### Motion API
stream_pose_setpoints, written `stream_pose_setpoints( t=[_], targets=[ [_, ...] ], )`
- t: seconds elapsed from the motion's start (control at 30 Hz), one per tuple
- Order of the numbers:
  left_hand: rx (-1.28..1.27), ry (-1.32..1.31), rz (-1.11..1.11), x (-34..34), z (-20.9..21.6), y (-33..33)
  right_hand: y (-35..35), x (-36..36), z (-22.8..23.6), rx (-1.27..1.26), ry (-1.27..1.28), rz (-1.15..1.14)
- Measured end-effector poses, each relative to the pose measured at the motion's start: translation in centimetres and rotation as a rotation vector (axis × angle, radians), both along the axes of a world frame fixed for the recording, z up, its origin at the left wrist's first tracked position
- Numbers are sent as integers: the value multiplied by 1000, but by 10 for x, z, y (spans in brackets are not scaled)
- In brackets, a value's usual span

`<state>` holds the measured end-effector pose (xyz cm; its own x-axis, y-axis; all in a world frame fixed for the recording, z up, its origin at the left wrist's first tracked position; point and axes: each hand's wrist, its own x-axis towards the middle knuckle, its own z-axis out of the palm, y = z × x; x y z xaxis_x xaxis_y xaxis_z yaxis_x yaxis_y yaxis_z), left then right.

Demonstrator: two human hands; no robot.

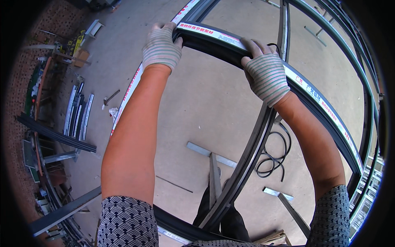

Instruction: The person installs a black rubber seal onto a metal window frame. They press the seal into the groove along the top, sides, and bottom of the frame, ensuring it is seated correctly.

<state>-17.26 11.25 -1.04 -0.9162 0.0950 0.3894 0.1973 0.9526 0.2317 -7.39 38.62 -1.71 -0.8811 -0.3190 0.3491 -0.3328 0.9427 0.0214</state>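
A large dark metal window frame (214, 48), partly covered by white protective film with red print, spans the view in front of me. My left hand (161, 48), in a striped knit glove, is closed round its far left corner. Farther right, my right hand (266, 74), gloved alike, curls its fingers over the same far rail, close to where a dark middle bar (253, 150) meets it. A thin black strip (275, 46) loops out behind the right fingers; its link to that hand is hidden. Below the frame, a black rubber strip (273, 162) lies coiled on the floor.
Metal stands, one with a grey crossbar (212, 154) and another with a short top bar (277, 193), rise under the frame. On the left floor lie several cut profiles (78, 111) and a hammer (111, 97). More long dark frames (345, 45) curve along the right.
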Motion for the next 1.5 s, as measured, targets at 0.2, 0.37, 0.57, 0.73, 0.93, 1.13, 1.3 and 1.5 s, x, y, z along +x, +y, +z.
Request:
stream_pose_setpoints(
  t=[0.2, 0.37, 0.57, 0.73, 0.93, 1.13, 1.3, 1.5],
  targets=[
    [33, 6, -31, -9, -2, 3, -3, 5, 9, 67, 9, 36],
    [-4, 53, -89, -14, -8, -2, -2, 5, 13, 57, -16, 39],
    [23, 45, -122, -17, -9, -3, -1, 4, 9, 17, -13, 24],
    [41, 57, -126, -22, -15, -8, -3, 2, 7, -9, -4, 7],
    [12, 50, -115, -19, -13, -3, -1, -1, 3, -77, -37, -13],
    [16, 57, -126, -22, -15, -6, -2, 1, 5, -1, -2, 1],
    [39, 21, -105, -20, -14, -4, -6, 1, 7, -22, -36, -43],
    [13, 36, -99, -18, -12, -2, -6, -8, -12, -114, -26, -113]
  ],
)
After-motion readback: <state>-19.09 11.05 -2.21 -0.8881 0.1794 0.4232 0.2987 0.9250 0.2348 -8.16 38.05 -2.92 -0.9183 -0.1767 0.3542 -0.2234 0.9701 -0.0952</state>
